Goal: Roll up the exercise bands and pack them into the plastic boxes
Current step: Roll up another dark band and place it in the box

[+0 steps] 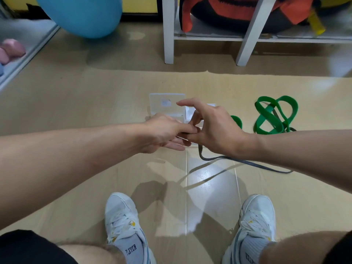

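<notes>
At frame centre, the left hand (163,134) and right hand (213,128) pinched the grey band (247,162) together, apparently starting its roll; next, keep winding tightly.

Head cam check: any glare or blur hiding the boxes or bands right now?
Head view: glare on the bare floor tile between the cardboard sheets; the clear plastic boxes are faint and low-contrast; the green band is sharp; the dark band is thin but visible; frame edges are bent and smeared.

Home gym: exercise ball (83,15), dumbbells (11,51)
</notes>
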